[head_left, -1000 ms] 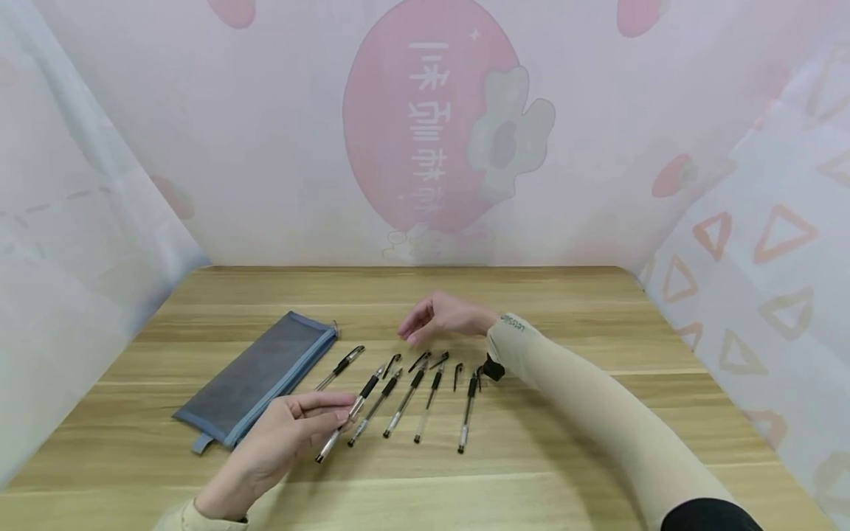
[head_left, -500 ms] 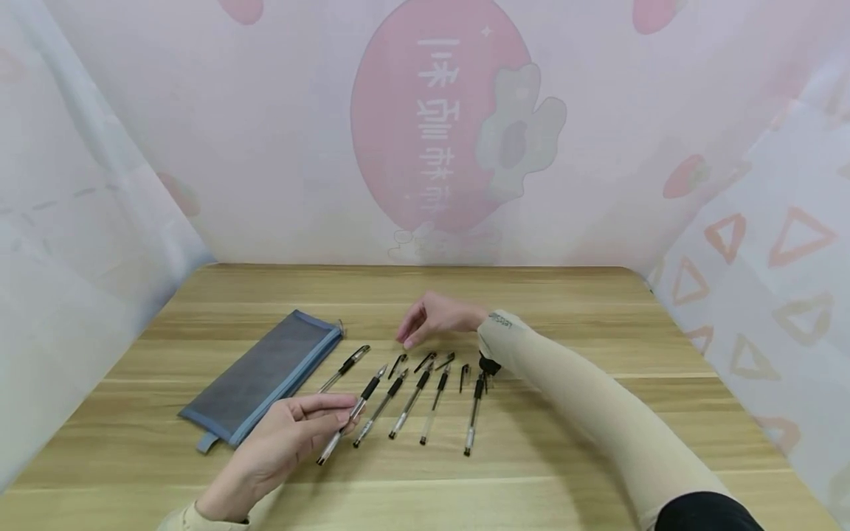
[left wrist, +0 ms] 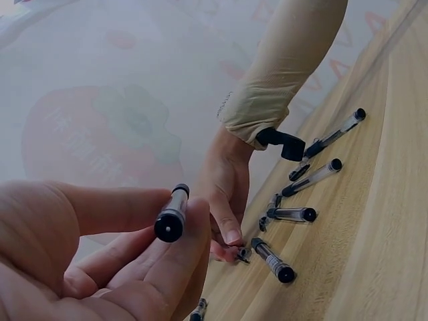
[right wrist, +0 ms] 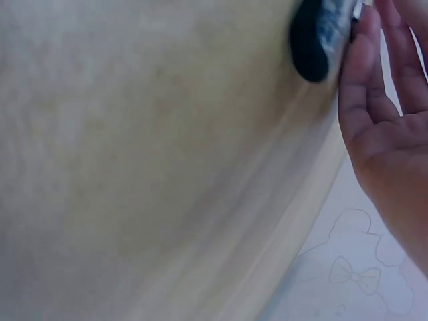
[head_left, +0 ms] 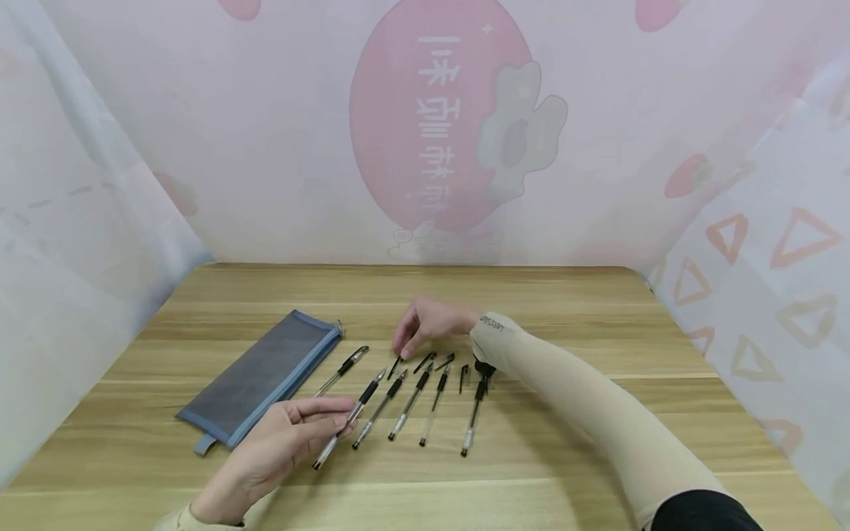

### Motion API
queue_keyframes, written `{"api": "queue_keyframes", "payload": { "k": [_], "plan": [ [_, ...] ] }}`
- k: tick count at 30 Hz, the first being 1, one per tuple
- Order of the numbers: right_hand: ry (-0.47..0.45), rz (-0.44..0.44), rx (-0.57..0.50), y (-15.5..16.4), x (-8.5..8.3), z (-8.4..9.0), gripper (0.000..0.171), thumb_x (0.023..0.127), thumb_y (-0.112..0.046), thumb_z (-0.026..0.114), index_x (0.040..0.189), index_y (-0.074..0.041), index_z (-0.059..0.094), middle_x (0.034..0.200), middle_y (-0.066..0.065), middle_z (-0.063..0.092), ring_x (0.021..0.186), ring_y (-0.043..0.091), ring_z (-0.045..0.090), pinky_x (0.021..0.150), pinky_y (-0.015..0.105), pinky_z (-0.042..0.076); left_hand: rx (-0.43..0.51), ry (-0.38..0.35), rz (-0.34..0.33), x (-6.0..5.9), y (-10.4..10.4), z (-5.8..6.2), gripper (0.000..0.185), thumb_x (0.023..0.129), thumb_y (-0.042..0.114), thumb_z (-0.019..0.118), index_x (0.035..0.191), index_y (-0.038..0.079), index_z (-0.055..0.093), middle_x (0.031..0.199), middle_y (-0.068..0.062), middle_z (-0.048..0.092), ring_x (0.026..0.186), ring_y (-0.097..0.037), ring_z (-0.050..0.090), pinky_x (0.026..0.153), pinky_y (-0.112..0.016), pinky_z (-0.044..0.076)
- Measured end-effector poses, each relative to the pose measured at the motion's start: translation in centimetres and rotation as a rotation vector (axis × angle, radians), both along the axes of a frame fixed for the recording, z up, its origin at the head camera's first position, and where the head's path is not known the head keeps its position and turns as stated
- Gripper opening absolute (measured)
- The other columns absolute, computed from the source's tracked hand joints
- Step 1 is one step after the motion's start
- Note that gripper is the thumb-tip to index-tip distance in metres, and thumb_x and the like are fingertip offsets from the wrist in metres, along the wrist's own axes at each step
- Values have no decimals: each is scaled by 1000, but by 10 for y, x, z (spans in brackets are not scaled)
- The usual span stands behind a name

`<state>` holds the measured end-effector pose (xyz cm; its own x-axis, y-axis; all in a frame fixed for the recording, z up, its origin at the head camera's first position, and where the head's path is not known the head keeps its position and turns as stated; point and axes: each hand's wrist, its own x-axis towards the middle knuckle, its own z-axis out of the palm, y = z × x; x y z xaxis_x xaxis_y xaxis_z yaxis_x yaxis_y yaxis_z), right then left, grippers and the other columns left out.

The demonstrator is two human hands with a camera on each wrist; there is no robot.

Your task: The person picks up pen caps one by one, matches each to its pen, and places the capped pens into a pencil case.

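Observation:
Between thumb and fingers, my left hand [head_left: 288, 439] holds an uncapped gel pen [head_left: 364, 399], its tip pointing away to the upper right. The pen's black end plug [left wrist: 169, 227] faces the camera in the left wrist view. My right hand [head_left: 432, 324] reaches over to a loose black pen cap [head_left: 395, 367] and pinches its upper end with thumb and fingertips. Several uncapped gel pens [head_left: 410, 404] lie side by side, with more black caps [head_left: 425, 361] just beyond their tips. One capped gel pen [head_left: 342, 369] lies left of them.
A grey mesh pencil case [head_left: 259, 376] with a blue zipped edge lies on the left of the wooden table [head_left: 531, 487]. Printed cloth [head_left: 279, 147] hangs behind and at both sides. A black strap [head_left: 485, 367] at the right wrist overhangs the rightmost pen.
My right hand has come down and slightly left onto the nearest pen cap, which has turned a little. My left hand keeps holding its pen almost still.

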<state>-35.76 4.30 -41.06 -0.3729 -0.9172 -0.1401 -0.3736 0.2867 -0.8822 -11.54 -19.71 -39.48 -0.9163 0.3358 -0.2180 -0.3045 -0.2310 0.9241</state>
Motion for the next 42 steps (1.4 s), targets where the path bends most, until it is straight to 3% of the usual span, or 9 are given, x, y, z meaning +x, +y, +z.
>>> {"api": "queue_keyframes", "payload": {
  "k": [11,31,38,42],
  "plan": [
    [-13,50,17,-1,2,-1,22,77,4,80,98,1,74,91,11,73,71,22,65,67,30,55,-27,6,-30,3,1,1,36,94,5,66,126,-10,60,124,-22,63,107,-25,65,94,-30,49],
    [21,65,13,-1,1,-5,22,76,4,81,96,-3,75,86,9,72,66,18,61,60,26,52,0,1,-50,2,-2,0,33,96,3,62,127,-11,59,125,-26,60,112,-28,62,98,-32,46],
    [0,57,17,-2,3,-2,22,76,7,79,97,1,73,87,12,71,66,18,60,60,26,52,-3,0,-51,0,-2,-1,35,96,4,63,127,-11,58,127,-26,59,114,-29,61,98,-32,46],
    [-1,52,38,-3,4,-1,27,75,7,80,100,0,73,90,11,71,73,20,63,68,30,55,-4,3,-50,0,-3,-2,35,95,3,64,126,-11,59,125,-26,60,113,-28,62,98,-32,46]
  ]
}}
